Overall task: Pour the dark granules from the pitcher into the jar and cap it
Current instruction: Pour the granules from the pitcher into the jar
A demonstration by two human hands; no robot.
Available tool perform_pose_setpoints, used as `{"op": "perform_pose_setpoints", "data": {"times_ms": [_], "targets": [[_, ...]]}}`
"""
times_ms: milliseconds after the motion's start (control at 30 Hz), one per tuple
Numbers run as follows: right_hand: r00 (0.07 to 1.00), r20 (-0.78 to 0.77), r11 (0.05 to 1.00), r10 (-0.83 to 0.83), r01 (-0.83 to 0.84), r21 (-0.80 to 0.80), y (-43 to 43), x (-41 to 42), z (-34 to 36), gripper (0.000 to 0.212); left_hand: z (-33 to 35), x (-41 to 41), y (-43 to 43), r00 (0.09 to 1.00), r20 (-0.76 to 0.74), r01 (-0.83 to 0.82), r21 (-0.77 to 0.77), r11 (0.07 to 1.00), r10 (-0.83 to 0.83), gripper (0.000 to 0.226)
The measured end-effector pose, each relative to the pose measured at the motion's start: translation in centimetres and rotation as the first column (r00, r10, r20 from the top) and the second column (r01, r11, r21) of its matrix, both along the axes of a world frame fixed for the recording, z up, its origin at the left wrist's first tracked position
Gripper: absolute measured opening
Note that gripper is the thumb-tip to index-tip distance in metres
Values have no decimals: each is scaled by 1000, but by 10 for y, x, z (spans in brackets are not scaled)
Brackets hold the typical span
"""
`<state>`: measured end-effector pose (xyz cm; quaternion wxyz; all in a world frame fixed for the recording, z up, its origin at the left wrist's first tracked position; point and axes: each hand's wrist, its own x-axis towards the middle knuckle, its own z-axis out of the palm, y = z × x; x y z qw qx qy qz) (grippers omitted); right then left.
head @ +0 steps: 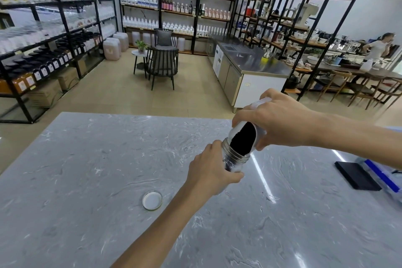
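Head view: left hand (210,167) wrapped around clear jar (236,159), jar standing on grey marble table (87,169). Right hand (280,122) grips tilted pitcher (257,115), spout at jar mouth; dark granules (242,140) at pitcher lip. White cap (152,200) on table, left of jar, apart.

The jar (233,159) stands on the table (87,169); the pitcher (250,135) tilts over its mouth, seemingly touching. 1 lid (152,200) lies left-front of the jar, a flat pad (356,175) well right.

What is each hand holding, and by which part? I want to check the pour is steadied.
The left hand grips the jar around its body, below the neck. The right hand holds the tilted pitcher around its side, mouth against the jar's opening.
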<state>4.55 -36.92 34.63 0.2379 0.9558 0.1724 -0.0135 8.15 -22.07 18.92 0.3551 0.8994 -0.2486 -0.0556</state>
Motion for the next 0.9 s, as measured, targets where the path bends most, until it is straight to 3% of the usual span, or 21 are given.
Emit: {"op": "perform_pose_setpoints", "data": {"times_ms": [900], "targets": [[998, 34, 992, 61, -57, -112, 2, -1, -4, 71, 0, -1, -3, 1000, -3, 8, -8, 1000, -8, 74]]}}
